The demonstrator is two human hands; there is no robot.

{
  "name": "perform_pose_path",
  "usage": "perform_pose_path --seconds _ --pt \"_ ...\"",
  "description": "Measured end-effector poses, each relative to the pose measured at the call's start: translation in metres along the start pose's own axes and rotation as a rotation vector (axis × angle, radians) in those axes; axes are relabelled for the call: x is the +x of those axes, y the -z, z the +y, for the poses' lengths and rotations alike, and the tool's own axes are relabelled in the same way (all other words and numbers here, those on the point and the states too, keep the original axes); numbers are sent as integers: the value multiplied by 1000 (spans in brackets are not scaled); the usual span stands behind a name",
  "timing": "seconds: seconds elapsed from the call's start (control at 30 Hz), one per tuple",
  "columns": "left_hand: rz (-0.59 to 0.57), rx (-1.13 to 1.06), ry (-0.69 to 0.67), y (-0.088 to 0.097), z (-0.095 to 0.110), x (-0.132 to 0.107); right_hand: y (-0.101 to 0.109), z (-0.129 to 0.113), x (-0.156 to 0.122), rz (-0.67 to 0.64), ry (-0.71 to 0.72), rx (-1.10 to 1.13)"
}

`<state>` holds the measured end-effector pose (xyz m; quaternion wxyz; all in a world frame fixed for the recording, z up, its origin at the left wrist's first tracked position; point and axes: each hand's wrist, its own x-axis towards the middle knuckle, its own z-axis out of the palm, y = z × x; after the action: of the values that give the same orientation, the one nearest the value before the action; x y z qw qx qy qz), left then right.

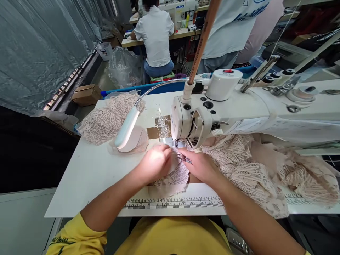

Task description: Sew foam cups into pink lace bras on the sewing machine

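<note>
Where hands (156, 162) (203, 168) nearly meet, metal snips (186, 159) cross webby, curved lace (181, 175).

A pale pink-beige lace piece (181, 174) lies on the table (90, 173), partly hidden behind the left fingers (166, 151), its openwork pattern ending in a sheer, uneven near edge. Small metal thread snips (185, 158), in the right fingers (188, 153), point leftward over its upper part.
</note>
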<state>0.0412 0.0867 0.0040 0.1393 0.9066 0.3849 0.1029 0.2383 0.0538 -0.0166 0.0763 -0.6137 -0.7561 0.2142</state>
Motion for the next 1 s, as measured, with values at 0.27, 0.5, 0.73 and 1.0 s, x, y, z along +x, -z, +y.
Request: perform_pose_path --seconds 0.27,0.5,0.73,1.0 --pt "-100 231 -44 -21 -6 3 -7 0 1 33 -18 -101" --pt "-141 245 -170 -14 -22 17 -9 0 2 60 -42 -127" --pt "-120 229 -232 -16 -37 19 -16 7 0 60 22 -98" --pt "-109 238 -241 -20 -40 20 -21 6 2 62 17 -143"
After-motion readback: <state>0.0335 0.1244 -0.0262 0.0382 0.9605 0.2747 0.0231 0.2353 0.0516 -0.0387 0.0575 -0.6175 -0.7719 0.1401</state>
